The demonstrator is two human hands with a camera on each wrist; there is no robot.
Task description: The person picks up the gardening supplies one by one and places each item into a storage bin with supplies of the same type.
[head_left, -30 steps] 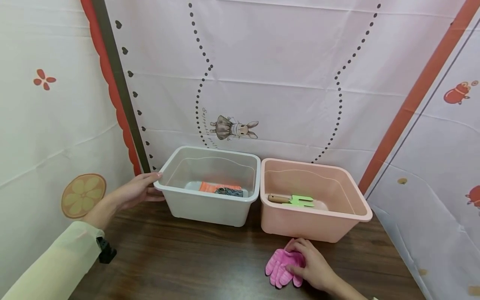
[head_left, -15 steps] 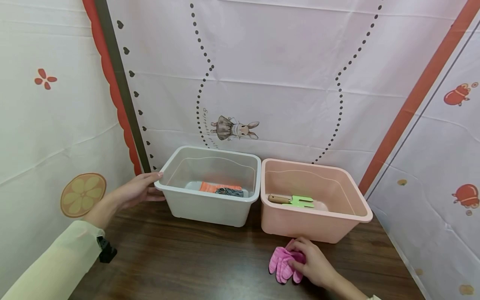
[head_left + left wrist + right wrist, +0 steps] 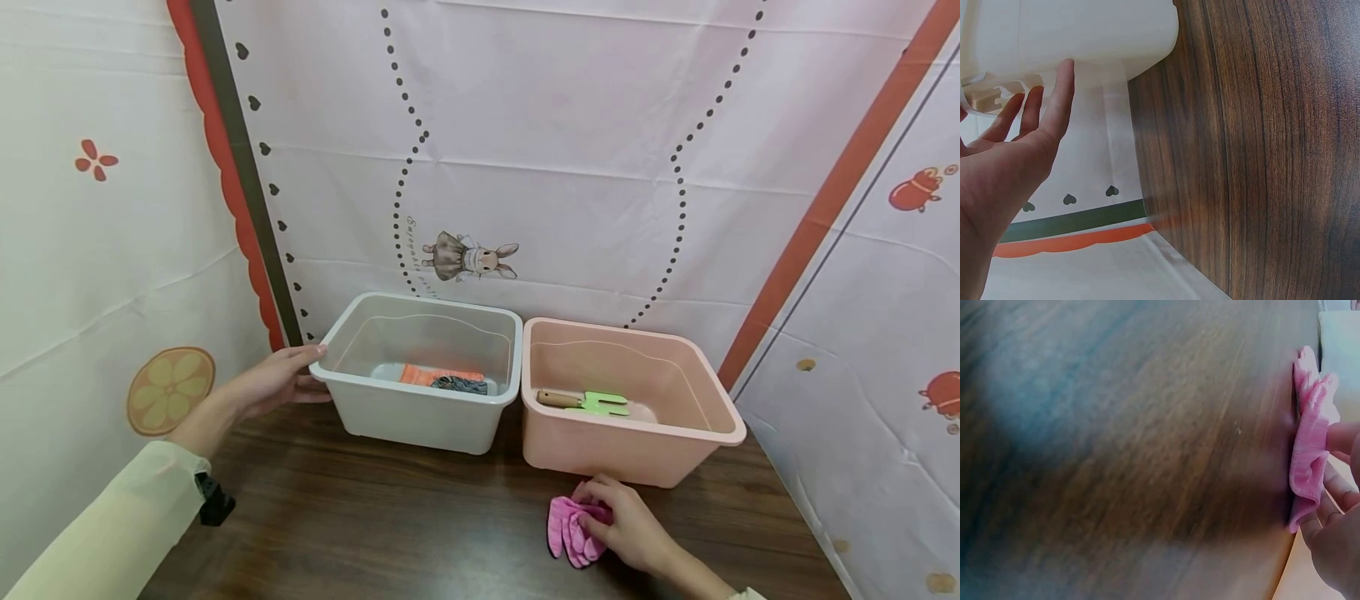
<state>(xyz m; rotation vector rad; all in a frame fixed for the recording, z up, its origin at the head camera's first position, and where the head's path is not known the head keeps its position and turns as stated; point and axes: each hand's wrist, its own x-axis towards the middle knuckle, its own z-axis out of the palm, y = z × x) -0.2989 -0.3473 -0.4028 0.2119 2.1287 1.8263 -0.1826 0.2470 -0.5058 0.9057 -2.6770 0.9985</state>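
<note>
My left hand [image 3: 281, 382] holds the left corner of a pale grey bin [image 3: 412, 421], thumb over the rim and fingers below it. The left wrist view shows those fingers [image 3: 1063, 100] against the bin's underside. On the table, in front of a pink bin [image 3: 592, 450], my right hand [image 3: 630, 529] pinches a bunched pink knit glove [image 3: 564, 527]; I cannot tell whether it is one or a pair. In the right wrist view the glove [image 3: 1311, 444] is folded, with thumb and fingers at one edge. Part of it is hidden by the hand.
Orange knit fabric [image 3: 420, 374] and a dark grey bundle [image 3: 459, 385] lie in the grey bin. A hand fork [image 3: 603, 403] with green tines and a wooden handle lies in the pink bin. Both bins stand side by side on the dark wood table [image 3: 360, 525], before a printed cloth [image 3: 555, 217].
The pink glove has been gathered up, its fingers drawn in to the right toward my right hand. My left hand and both bins have stayed where they were.
</note>
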